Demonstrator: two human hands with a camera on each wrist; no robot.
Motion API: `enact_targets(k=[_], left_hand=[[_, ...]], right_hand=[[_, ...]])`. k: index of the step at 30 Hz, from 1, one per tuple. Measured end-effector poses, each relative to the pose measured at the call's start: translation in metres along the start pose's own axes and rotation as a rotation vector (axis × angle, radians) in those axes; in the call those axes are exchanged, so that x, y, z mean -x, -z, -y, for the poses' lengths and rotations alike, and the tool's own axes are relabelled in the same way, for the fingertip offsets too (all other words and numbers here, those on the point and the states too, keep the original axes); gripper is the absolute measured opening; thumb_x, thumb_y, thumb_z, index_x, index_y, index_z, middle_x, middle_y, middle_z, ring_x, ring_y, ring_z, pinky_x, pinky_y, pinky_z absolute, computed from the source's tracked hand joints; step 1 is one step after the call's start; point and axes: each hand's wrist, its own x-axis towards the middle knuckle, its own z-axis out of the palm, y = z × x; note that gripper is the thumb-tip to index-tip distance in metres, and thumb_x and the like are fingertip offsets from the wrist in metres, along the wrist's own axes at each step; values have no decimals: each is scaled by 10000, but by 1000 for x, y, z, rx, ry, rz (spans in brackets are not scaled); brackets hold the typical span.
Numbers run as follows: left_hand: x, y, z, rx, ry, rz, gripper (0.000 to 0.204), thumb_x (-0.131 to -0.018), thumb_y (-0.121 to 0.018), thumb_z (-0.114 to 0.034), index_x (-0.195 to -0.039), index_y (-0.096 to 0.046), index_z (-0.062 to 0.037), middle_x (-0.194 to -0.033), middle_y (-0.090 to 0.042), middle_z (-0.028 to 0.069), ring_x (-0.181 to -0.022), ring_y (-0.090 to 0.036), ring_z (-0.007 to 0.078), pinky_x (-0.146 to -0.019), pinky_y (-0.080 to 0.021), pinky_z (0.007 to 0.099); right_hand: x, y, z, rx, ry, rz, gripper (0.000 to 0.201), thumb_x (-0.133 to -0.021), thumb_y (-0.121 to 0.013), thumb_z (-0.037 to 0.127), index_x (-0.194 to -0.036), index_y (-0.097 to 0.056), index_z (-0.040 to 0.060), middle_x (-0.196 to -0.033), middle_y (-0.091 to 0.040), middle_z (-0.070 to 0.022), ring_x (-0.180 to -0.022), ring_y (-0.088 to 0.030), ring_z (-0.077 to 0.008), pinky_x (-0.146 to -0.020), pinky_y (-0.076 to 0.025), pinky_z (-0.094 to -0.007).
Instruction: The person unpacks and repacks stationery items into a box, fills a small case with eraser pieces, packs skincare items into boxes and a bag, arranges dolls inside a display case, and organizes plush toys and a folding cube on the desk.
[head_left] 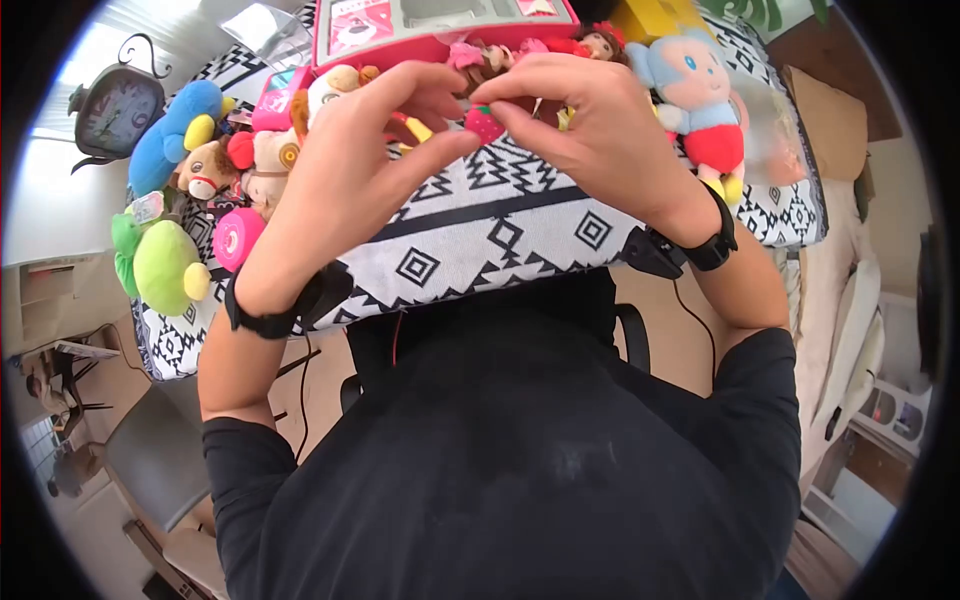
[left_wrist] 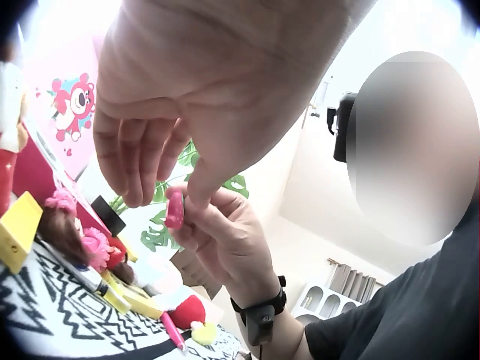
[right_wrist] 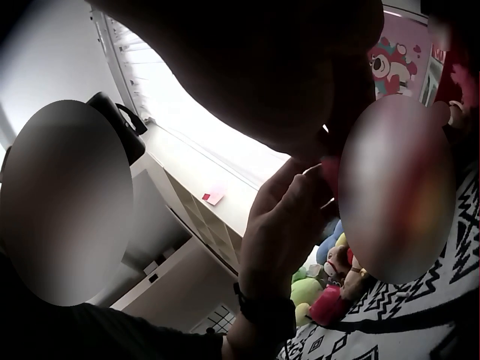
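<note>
Pinching the pink strawberry piece (head_left: 485, 124) in my right grip (head_left: 595, 130), I'm handling it above the worktop (head_left: 465, 222); my left grip (head_left: 355, 160) curves loosely beside it, contact unclear. The next move probably calls for a steady pinch.

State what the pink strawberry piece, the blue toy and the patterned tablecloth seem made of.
Pink strawberry piece: perhaps smooth plastic, given its crisp edge and pale highlights, but too small to be sure. Blue toy: likely soft, matte plush, judging by its rounded, stuffed form. Patterned tablecloth: apparently matte woven fabric, with no shine.
</note>
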Motion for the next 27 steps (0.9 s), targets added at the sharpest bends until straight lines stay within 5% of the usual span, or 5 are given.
enact_targets(k=[2, 3, 11, 19, 27], left_hand=[[-36, 13, 2, 0, 46, 44, 350, -1036, -845, -91, -1367, -761, -14, -1128, -860, 58, -1000, -793, 133, -873, -615, 287], [-48, 15, 5, -87, -35, -57, 265, -1010, -860, -113, -1251, -790, -28, -995, -868, 86, -891, -819, 190, -805, -629, 331], [-168, 75, 105, 29, 143, -61, 205, -1085, -793, -85, -1261, -811, 19, -1087, -868, 169, -918, -826, 216, -899, -703, 384], [-249, 96, 233, 9, 348, -39, 160, -1032, -858, -91, -1155, -831, 8, -994, -854, 104, -882, -806, 170, -733, -645, 347], [-297, 109, 261, -281, 308, -3, 201, -921, -976, -187, -975, -896, -11, -862, -847, 76, -741, -736, 149, -671, -577, 350]], right_hand=[[-34, 1, -3, 62, 186, -46, 177, -1002, -805, 97, -1136, -849, -10, -919, -803, -180, -811, -769, -347, -753, -605, -415], [-45, 4, -9, 168, 170, -38, 156, -1061, -800, 104, -1171, -879, 26, -1007, -839, -99, -785, -732, -144, -716, -583, -305], [-162, 11, -85, 129, -12, -135, 270, -986, -800, 235, -1089, -847, -9, -1013, -845, -225, -955, -824, -408, -854, -624, -483], [-214, -24, -184, 267, -98, 21, 233, -977, -752, 162, -1089, -860, -11, -998, -826, -288, -966, -822, -440, -902, -634, -527], [-247, -47, -213, 263, -59, 150, 225, -972, -686, 111, -1031, -827, -53, -990, -797, -334, -974, -801, -498, -884, -621, -572]])
